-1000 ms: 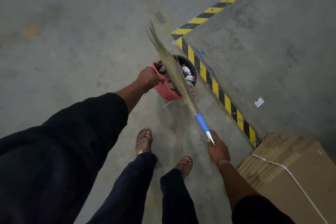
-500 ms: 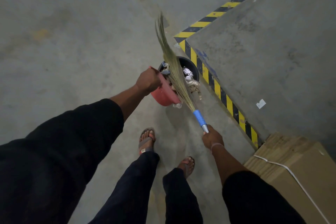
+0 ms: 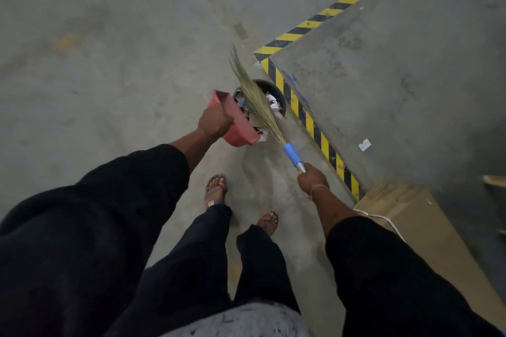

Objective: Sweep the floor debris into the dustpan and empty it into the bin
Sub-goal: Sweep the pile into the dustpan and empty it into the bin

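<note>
Dustpan [image 3: 236, 123], red, tipped up on edge over the near rim of the bin [image 3: 275, 90], just above frame centre. My left hand [image 3: 215, 120] grips it from the left side, fingers curled round its back edge. Bin is black and round, standing on the concrete floor [image 3: 109, 63] close beside the yellow-and-black hazard stripe [image 3: 309, 120]. Inside it: crumpled paper and scraps [image 3: 272, 102], partly hidden.

My right hand [image 3: 312, 179], right of centre, is closed round the metal end of the broom [image 3: 256, 98] handle; a thin band sits at the wrist. Blue grip just above my fist. Bristles run up and left across the bin's mouth, tips reaching past its far rim.

A few pale scraps show at the dustpan's lower lip; can't tell whether they are in the pan or the bin.

Cardboard box [image 3: 427, 230] at lower right, white strap across it. My sandalled feet [image 3: 216, 190] below centre. Small white scrap [image 3: 364, 144] on the floor beyond the stripe.
</note>
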